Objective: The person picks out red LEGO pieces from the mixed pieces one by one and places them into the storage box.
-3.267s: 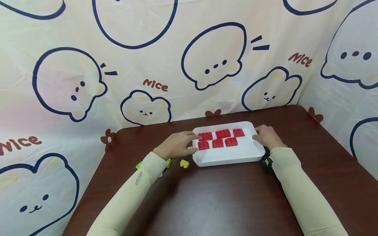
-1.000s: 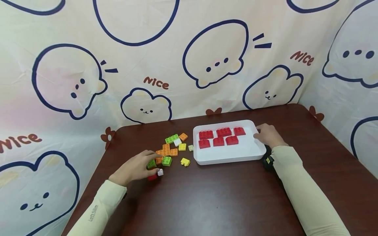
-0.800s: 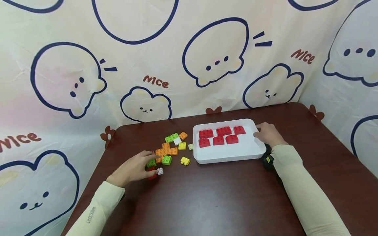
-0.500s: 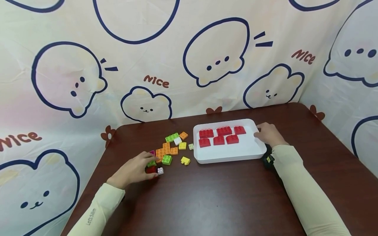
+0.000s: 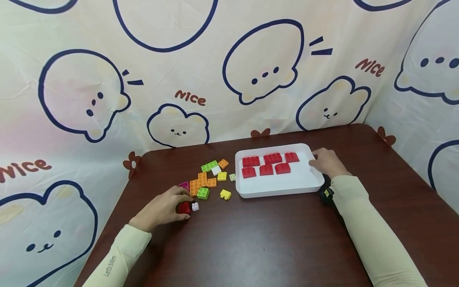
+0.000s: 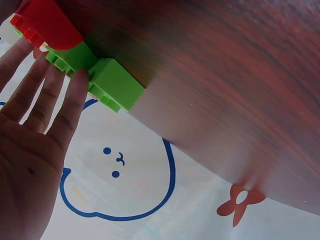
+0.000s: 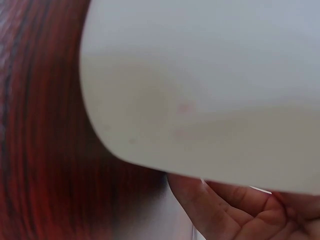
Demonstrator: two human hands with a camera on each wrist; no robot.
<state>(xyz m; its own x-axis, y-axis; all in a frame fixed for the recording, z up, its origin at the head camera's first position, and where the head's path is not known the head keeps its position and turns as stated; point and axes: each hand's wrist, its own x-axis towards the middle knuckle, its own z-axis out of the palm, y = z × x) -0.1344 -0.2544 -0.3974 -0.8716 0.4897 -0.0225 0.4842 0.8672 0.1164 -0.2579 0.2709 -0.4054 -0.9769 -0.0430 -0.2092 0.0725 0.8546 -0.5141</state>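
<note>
Thumb and fingers of my left hand [image 5: 163, 209] are around a red brick [image 5: 184, 207], at the left end of a cluster of toy building bricks. In the left wrist view the red brick [image 6: 52, 25] is between the thumb and fingertips. Other fingertips there lie against a green brick [image 6: 75, 57], beside a second green brick [image 6: 117, 85]. A small white brick [image 5: 195, 206] sits just right of the red one. My right hand [image 5: 329, 162] grips the right edge of a white tray [image 5: 283, 187], which carries several red bricks [image 5: 273, 158] in two rows.
Orange bricks [image 5: 202, 179], a magenta brick [image 5: 184, 185], a lime brick [image 5: 209, 166], a yellow brick [image 5: 225, 194] and several others lie between my left hand and the tray. All stand on a dark brown table [image 5: 251, 239] with a printed cloth [image 5: 215, 71] behind it.
My left hand has left the tray's left side and come to the bricks at the left. Lately its thumb has shifted around the red brick, uncovering the magenta one. The right hand stays on the tray.
</note>
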